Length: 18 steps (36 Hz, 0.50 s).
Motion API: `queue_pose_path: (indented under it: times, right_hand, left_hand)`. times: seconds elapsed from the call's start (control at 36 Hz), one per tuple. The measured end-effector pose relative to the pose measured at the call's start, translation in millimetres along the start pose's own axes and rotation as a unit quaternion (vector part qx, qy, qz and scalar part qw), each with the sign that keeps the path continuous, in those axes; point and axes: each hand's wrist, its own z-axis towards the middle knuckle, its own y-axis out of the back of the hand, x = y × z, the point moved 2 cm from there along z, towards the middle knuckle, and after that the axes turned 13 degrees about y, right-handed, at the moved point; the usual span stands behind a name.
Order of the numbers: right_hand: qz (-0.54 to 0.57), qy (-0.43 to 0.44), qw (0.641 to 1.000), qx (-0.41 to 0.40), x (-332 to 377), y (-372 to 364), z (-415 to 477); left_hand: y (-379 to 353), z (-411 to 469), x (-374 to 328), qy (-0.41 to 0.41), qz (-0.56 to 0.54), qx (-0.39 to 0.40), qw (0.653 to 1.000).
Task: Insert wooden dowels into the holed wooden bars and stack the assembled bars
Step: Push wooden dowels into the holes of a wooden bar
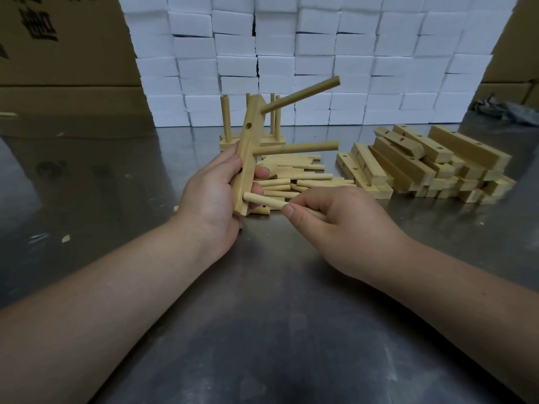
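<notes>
**A:** In the head view, what is the left hand (213,196) doing?

**B:** It grips one holed bar (248,153) around its lower half. The bar stands almost upright above the metal table (262,316), tilted a little. I judge that this keeps the holed face turned toward the other hand.

**A:** And the right hand (335,217)?

**B:** Its thumb and fingers pinch a dowel (264,200) towards its back end, so the free tip points at the bar's lowest hole. The tip meets the bar there, but I cannot tell how deep it sits.

**A:** So the bar is partly filled?

**B:** Yes. An upper dowel (300,96) and a middle dowel (296,147) stick out to the right. There is one empty hole (248,125) between them.

**A:** Where is the stock?

**B:** The loose dowels (291,176) lie in a heap just behind the hands, probably so they are easy to reach. The spare bars (423,161) are piled to the right. The finished bars (250,139), with their pegs standing up, sit behind the held bar. Behind them is a wall of white foam blocks (291,53).
</notes>
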Motion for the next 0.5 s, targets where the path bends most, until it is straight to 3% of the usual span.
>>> queue_pose_path:
  times: [0.5]
  right_hand:
    - [-0.044, 0.035, 0.998, -0.012, 8.2, 1.2, -3.7]
  left_hand:
    - [-2.2, -2.0, 1.1, -0.014, 0.026, 0.008, 1.000]
